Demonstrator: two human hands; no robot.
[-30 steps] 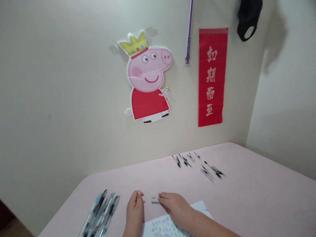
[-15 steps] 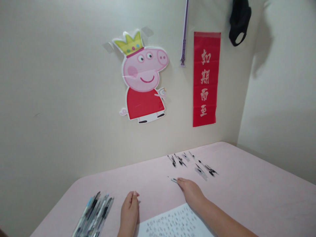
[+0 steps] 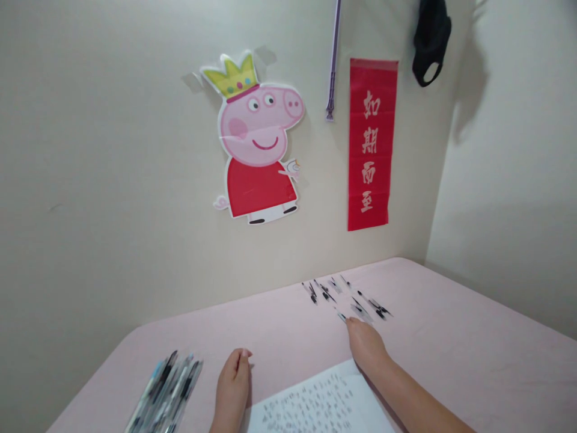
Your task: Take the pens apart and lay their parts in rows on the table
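Counter (image 3: 473, 343): pink cover, rounded far corners, set by wall (image 3: 112, 150).

L hand (image 3: 233, 379): near edge, approx. ctr-left; fingers curled in, thumb uppermost. Contents, if any, hidden; cannot tell whether it grips anything.

R hand (image 3: 367, 343): extended fwd over counter, back of hand up, fingers pointing to far side; gripping one slim pen piece at fingertips.

Slim pen piece (image 3: 341, 316): qty 1; thin, dark/pale; juts fr. R fingertips twd far left, just short of the laid-out parts. Rear end hidden by hand; contact w/ counter unclear.

Pen parts, L group (image 3: 325, 295): sev. small pcs, blk & clear, spread diagonally nr. far edge.

Pen parts, R group (image 3: 380, 313): sev. pcs, blk & clear, just beyond R hand. Exact count n/a (too small, blurred).

Pens (image 3: 164, 394): 1 bundle, left of L hand, lying side by side, approx. parallel; clear, blk, pale, one w/ lt.-blue end. Near ends cut off by frame.

Paper (image 3: 311, 403): white, handwritten rows, illegible; betw. forearms, R forearm across its right side.

Wall, L to R: pig cutout (image 3: 261, 186), red dress, yel. crown; purple strap (image 3: 333, 60), hanging; red banner (image 3: 372, 144), 4 pale characters, vert.; blk mask (image 3: 431, 36), hanging nr. corner.
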